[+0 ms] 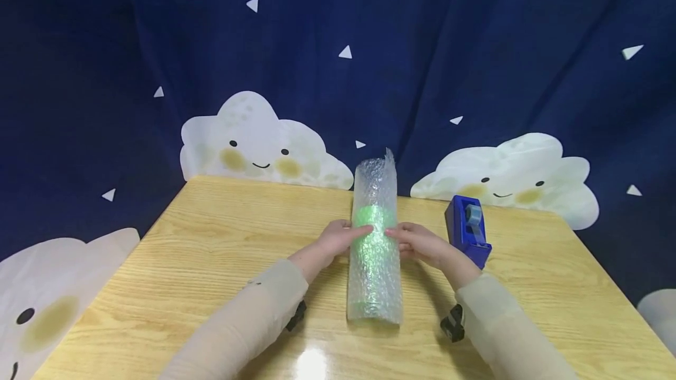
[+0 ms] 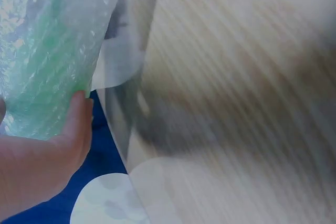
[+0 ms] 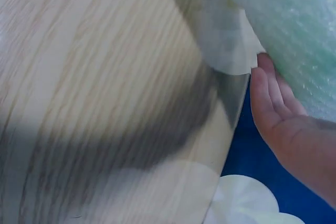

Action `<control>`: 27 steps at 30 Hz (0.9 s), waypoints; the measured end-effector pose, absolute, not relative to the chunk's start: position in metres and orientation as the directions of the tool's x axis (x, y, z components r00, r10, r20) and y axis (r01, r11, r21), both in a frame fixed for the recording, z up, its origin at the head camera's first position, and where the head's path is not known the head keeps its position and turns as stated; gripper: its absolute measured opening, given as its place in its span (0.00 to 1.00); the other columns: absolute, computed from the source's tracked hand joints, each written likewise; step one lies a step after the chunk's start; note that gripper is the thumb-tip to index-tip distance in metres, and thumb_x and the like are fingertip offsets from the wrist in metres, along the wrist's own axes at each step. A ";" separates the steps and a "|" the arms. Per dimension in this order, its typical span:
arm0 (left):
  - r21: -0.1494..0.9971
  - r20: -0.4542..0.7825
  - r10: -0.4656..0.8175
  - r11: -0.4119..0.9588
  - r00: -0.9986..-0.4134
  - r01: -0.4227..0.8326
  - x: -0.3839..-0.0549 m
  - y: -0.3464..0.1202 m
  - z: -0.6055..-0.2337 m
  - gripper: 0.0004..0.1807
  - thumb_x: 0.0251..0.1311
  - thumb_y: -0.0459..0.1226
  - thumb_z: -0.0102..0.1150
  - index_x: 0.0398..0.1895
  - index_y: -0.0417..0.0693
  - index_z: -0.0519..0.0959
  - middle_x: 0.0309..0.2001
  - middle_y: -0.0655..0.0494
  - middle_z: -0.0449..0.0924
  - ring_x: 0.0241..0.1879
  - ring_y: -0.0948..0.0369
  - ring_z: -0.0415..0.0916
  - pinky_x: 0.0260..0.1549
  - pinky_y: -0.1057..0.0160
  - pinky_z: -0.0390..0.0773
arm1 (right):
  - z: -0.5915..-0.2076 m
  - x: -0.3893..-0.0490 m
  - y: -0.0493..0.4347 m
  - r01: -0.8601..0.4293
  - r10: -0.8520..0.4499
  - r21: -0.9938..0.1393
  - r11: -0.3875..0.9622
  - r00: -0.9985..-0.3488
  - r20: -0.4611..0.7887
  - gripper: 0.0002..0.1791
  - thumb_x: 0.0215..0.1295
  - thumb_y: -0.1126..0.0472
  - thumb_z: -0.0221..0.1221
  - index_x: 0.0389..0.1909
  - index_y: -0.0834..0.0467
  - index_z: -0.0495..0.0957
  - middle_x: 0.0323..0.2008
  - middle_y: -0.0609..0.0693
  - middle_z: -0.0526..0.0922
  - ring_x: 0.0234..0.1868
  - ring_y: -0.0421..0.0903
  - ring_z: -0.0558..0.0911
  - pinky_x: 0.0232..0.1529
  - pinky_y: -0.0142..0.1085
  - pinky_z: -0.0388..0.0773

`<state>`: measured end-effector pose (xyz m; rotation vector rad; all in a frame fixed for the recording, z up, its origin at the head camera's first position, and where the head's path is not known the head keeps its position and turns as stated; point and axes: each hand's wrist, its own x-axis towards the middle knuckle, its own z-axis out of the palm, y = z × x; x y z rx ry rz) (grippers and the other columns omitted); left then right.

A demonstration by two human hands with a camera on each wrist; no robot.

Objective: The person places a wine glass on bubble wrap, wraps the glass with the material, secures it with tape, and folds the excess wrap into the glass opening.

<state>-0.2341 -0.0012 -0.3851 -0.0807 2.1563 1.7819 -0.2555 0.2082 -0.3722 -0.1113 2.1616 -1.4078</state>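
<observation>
A roll of clear bubble wrap [image 1: 376, 274] is wrapped around something green, whose kind the plastic hides. It points away from me over the wooden table [image 1: 253, 233]. My left hand [image 1: 336, 238] grips its left side, thumb on top. From the right side my right hand [image 1: 422, 244] holds it, thumb also on top and fingers along the side and below. In the left wrist view, the left hand [image 2: 47, 161] lies against the bubble wrap [image 2: 47, 56]. The right wrist view has the fingers of the right hand [image 3: 294, 129] touching the wrap's edge.
A blue tape dispenser [image 1: 458, 224] with a roll of tape [image 1: 473, 214] stands right of the bubble wrap, close to the right forearm. Behind the table hangs a dark blue curtain [image 1: 296, 63] with clouds and triangles. The wrap's far end reaches the table's back edge.
</observation>
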 end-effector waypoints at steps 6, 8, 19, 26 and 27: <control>0.971 -0.205 0.208 0.169 -0.956 -0.171 -0.236 -0.004 -0.375 0.43 0.56 0.51 0.61 0.69 0.40 0.56 0.66 0.39 0.63 0.64 0.46 0.64 0.64 0.47 0.64 | -0.358 -0.252 0.204 0.167 -0.327 -0.869 0.466 -0.880 -0.344 0.42 0.68 0.50 0.51 0.68 0.73 0.45 0.59 0.68 0.67 0.55 0.54 0.74 0.61 0.44 0.70; 0.979 -0.167 0.229 0.156 -0.959 -0.133 -0.237 -0.004 -0.374 0.42 0.57 0.49 0.61 0.70 0.42 0.56 0.67 0.40 0.62 0.65 0.46 0.63 0.63 0.48 0.65 | -0.354 -0.250 0.205 0.136 -0.344 -0.880 0.454 -0.885 -0.314 0.42 0.68 0.50 0.51 0.69 0.73 0.44 0.67 0.68 0.58 0.64 0.58 0.68 0.65 0.48 0.66; 0.983 0.050 0.313 0.153 -0.948 0.102 -0.231 -0.009 -0.360 0.41 0.56 0.42 0.64 0.71 0.51 0.54 0.66 0.48 0.65 0.60 0.49 0.69 0.59 0.52 0.72 | -0.334 -0.229 0.207 -0.095 -0.340 -0.871 0.482 -0.937 -0.085 0.45 0.60 0.52 0.61 0.72 0.59 0.47 0.66 0.63 0.63 0.64 0.61 0.65 0.61 0.54 0.68; 0.912 0.199 0.355 0.273 -0.913 0.305 -0.227 -0.016 -0.354 0.45 0.50 0.41 0.69 0.71 0.50 0.56 0.62 0.52 0.70 0.59 0.55 0.69 0.58 0.55 0.71 | -0.333 -0.218 0.208 -0.273 -0.386 -0.867 0.417 -0.917 0.103 0.46 0.57 0.62 0.64 0.72 0.55 0.47 0.64 0.62 0.65 0.62 0.62 0.68 0.59 0.54 0.70; 0.901 0.220 0.362 0.281 -0.906 0.331 -0.226 -0.017 -0.354 0.44 0.49 0.41 0.70 0.69 0.50 0.58 0.61 0.52 0.71 0.58 0.55 0.70 0.57 0.56 0.72 | -0.334 -0.217 0.208 -0.294 -0.392 -0.865 0.407 -0.911 0.125 0.47 0.56 0.63 0.65 0.72 0.54 0.47 0.65 0.62 0.65 0.63 0.61 0.68 0.60 0.55 0.68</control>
